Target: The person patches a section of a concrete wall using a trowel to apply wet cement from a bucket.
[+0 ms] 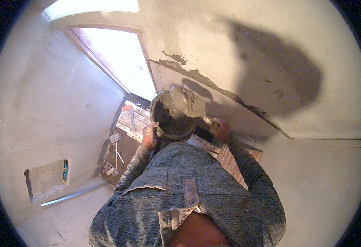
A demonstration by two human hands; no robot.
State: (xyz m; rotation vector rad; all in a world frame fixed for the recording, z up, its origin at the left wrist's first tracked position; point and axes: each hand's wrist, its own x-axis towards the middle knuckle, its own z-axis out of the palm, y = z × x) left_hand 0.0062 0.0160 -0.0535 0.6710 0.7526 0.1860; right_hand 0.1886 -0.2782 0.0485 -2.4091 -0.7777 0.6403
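Observation:
A round bucket point(178, 134) with wet grey mortar smeared inside stands or is held in front of my body. My left hand point(150, 135) is closed on its near left rim. In my right hand point(222, 131) is the handle of a trowel point(210, 122), gripped at the bucket's right side. A heap of wet mortar point(186, 101) sits over the bucket's mouth and hides the trowel's blade. What supports the bucket from below is out of sight.
Ahead, the plastered wall point(201, 37) has a rough unfilled strip point(209, 83) running down to the right. A bright window point(118, 57) is at the far left. Below lie wooden planks point(136, 117), an orange-ended tool point(128, 110) and rubble point(109, 168). A wall recess point(46, 181) holds blue tubing.

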